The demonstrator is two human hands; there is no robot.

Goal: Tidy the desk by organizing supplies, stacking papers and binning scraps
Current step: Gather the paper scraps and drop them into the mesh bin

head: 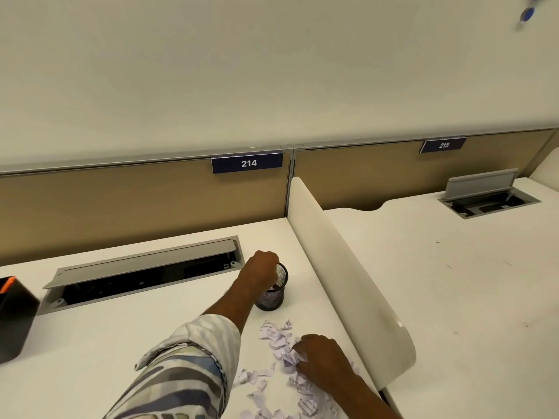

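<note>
A black mesh cup [273, 297] stands on the white desk [151, 328] near the curved divider. My left hand [261, 267] is over the cup's rim with its fingers curled down into the opening; what they hold is hidden. Torn white paper scraps [272, 332] lie scattered in front of the cup. My right hand [320, 356] rests on the pile and its fingers pinch a crumpled clump of scraps.
An open grey cable tray [142, 269] is sunk into the desk behind the cup. A black box with an orange part [13, 316] stands at the left edge. The cream divider [341, 267] separates this desk from the neighbouring desk [453, 282] on the right.
</note>
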